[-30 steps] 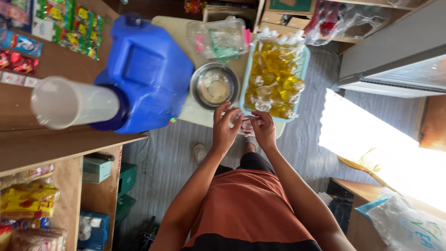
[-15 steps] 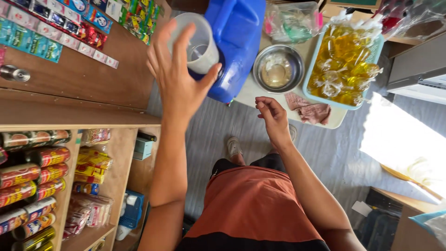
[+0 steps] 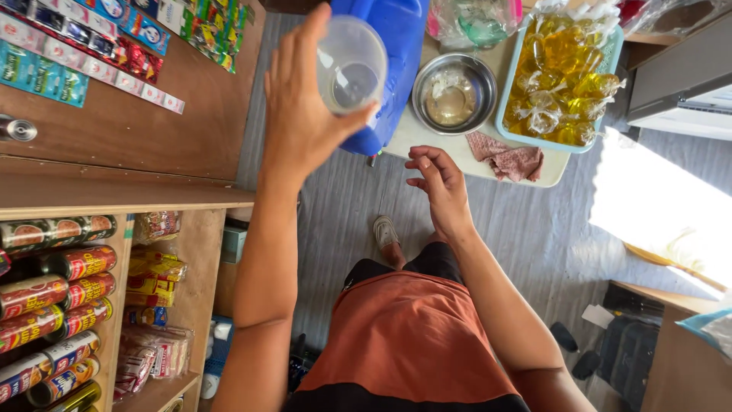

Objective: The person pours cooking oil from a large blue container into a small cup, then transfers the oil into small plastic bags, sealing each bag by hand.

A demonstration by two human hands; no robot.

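My left hand (image 3: 301,114) is raised and wrapped around a translucent plastic cup (image 3: 352,67), which is held on its side in front of a big blue plastic jug (image 3: 396,38). My right hand (image 3: 438,179) hovers at the near edge of a small pale table (image 3: 427,145), fingers loosely curled and holding nothing. A steel bowl (image 3: 454,93) with a little liquid stands on the table just beyond that hand. A crumpled pink cloth (image 3: 509,160) lies to its right.
A light blue basket (image 3: 614,72) packed with tied bags of yellow oil fills the table's right side. Wooden shelves (image 3: 114,191) on the left carry rows of cans (image 3: 53,290) and snack packets. Hanging sachets line the wall. Grey floor lies below.
My left hand, earlier spread in front of the cup, has closed around it. My right hand has stayed near the table edge, fingers a little more curled.
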